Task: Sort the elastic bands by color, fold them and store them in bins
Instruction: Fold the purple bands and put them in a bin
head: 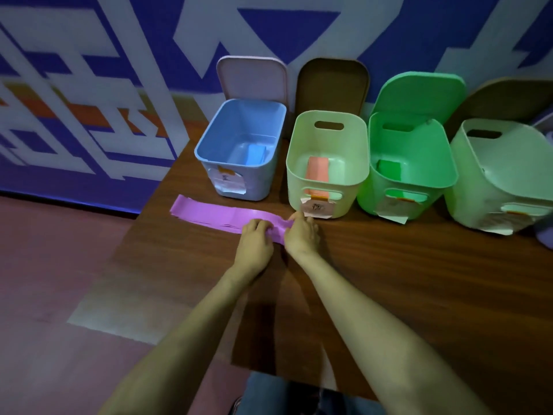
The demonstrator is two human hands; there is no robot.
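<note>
We see purple band [215, 215] flat on desk [389, 280], running from left edge toward front of pale green bin [356, 181]. Left hand [254, 238] and right hand [300, 235] both pinch its right end. We judge fold just starting: keep long edges aligned, carry end over evenly, press crease flat. Paper labels [230, 181] on bin fronts carry writing, too blurred for us to read.
</note>
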